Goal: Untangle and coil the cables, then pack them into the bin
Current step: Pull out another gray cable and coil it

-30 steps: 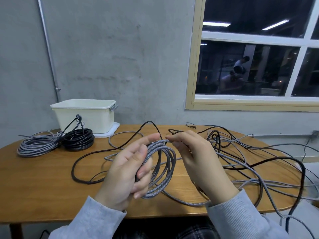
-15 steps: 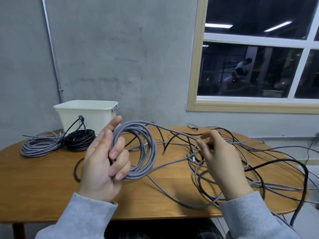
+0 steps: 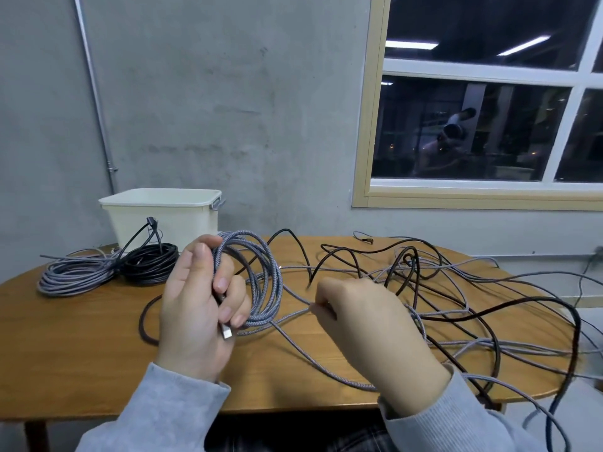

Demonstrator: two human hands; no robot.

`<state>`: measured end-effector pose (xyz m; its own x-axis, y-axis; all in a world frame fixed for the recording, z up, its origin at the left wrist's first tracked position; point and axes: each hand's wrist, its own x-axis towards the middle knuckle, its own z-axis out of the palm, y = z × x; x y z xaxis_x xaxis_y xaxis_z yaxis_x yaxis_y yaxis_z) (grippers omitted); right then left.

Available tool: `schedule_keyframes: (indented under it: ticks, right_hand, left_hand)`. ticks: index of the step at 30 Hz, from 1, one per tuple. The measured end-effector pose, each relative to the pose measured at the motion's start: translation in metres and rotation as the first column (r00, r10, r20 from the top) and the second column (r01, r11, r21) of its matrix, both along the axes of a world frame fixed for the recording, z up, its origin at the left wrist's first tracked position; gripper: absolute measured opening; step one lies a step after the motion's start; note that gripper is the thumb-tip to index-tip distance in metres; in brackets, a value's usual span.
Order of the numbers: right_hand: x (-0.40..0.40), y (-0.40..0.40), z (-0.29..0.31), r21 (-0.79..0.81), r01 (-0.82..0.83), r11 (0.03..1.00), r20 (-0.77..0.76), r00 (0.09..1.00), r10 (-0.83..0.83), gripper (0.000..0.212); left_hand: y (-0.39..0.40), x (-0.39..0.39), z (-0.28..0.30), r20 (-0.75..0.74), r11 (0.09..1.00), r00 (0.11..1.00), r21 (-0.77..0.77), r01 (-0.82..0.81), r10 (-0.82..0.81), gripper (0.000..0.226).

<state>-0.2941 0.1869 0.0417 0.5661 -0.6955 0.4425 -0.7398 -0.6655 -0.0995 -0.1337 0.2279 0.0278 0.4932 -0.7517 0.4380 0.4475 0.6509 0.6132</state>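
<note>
Right hand (image 3: 355,308) is dropping back toward the coil w/ more slack, grip pinching the grey cable (image 3: 295,313) just right of the left hand (image 3: 199,298), whose grip is clenching the half-done coil (image 3: 261,282) above the table (image 3: 81,353). Bin (image 3: 163,216) is sitting behind, so packing's prob a ways off.

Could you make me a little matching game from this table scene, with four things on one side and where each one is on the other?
Things:
1. black coil
2. grey coil
3. cream bin
4. braided grey loops

Places:
A. held in the left hand
B. at the table's far left edge
C. at the back by the wall
D. lying just in front of the bin

Pairs: 1-D, 2-B, 3-C, 4-A
</note>
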Motion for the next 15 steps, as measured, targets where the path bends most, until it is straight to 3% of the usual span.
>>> schedule_keyframes:
  ticks: [2, 7, 10, 13, 15]
  right_hand:
    - [0.004, 0.005, 0.000, 0.023, -0.019, 1.000, -0.060, 0.998, 0.021, 0.010]
    - [0.009, 0.019, 0.000, 0.168, -0.025, 0.985, -0.180, 0.982, 0.056, 0.038]
    - [0.010, 0.025, 0.006, 0.197, -0.047, 0.979, -0.276, 0.956, 0.101, 0.052]
    - [0.009, 0.029, 0.010, 0.182, -0.066, 0.981, -0.282, 0.952, 0.116, 0.049]
    - [0.008, 0.029, 0.008, 0.118, -0.083, 0.989, -0.307, 0.945, 0.116, 0.044]
  left_hand:
    - [-0.002, -0.001, -0.001, 0.017, 0.999, 0.999, 0.007, -0.036, 0.036, 0.017]
    - [-0.006, -0.005, -0.005, 0.099, 0.991, 0.986, -0.013, -0.136, 0.137, 0.013]
    - [-0.009, -0.007, -0.007, 0.162, 0.991, 0.978, -0.017, -0.132, 0.133, 0.033]
    - [-0.008, -0.008, -0.008, 0.198, 0.995, 0.975, -0.003, -0.102, 0.100, 0.056]
    - [-0.010, -0.009, -0.010, 0.220, 0.988, 0.965, 0.024, -0.154, 0.145, 0.040]
